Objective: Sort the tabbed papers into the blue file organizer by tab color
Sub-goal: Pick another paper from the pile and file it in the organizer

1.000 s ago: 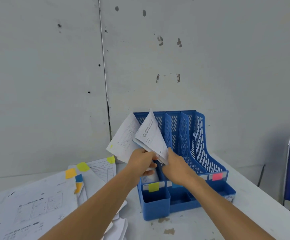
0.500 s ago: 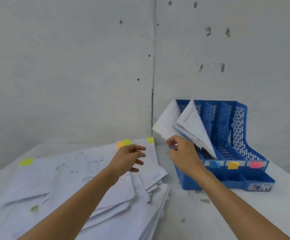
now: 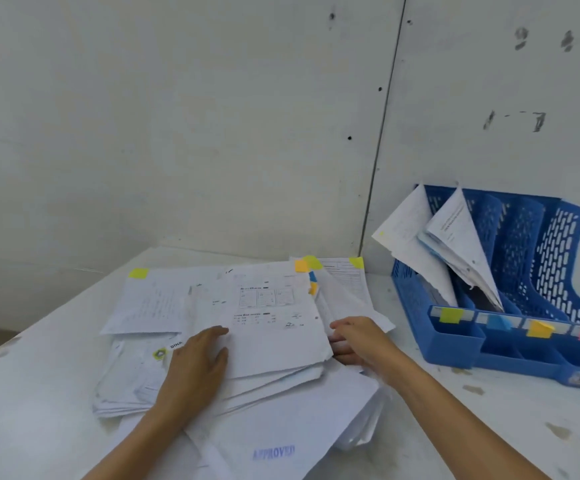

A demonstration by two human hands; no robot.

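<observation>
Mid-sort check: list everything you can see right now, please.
paper pile: one, white, table centre-left
top sheet: one, white, printed, atop pile
sticky tabs: about six, yellow, orange, blue, pile's far edge
file organizer: one, blue, table right
filed papers: at least two, white, organizer's left slots
slot labels: four, yellow, blue, orange, pink, organizer front
table: one, white
left hand: one, flat on pile
right hand: one, fingers pinching top sheet's right edge

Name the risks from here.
The right hand pinches the top sheet at its edge, where several sheets lie close; it may lift extras. The orange tab, yellow tab and blue tab bunch at one corner, so a colour could be misread. Filed papers leaning out of the blue organizer might slip.
</observation>
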